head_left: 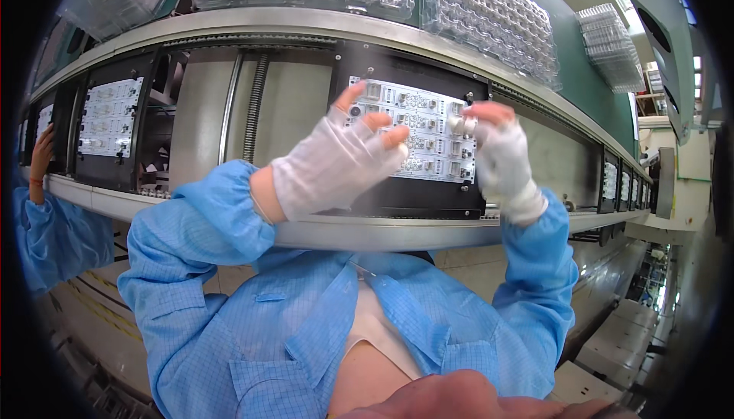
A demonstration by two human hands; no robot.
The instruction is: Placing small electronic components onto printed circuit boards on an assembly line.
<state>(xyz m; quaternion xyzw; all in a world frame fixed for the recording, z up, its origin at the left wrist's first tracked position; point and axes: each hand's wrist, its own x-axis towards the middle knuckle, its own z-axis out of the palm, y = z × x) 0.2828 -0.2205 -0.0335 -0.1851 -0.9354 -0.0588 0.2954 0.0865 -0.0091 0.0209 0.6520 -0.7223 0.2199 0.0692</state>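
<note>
A white circuit board panel (423,165) with rows of small components lies in a black carrier plate (367,197) on the conveyor in front of me. My left hand (336,155), in a white fingerless glove, hovers over the panel's left part. Its bare fingers are bent and spread, with nothing visible between them. Over the panel's right edge is my right hand (501,147), gloved the same way. Motion smears its fingers, and whether they hold a small part cannot be made out.
Clear plastic trays (489,17) stand on the green surface beyond the conveyor rail (283,17), with more stacked at far right (609,44). To the left, another panel (108,117) sits in its carrier. A co-worker's hand (42,151) touches a panel at far left.
</note>
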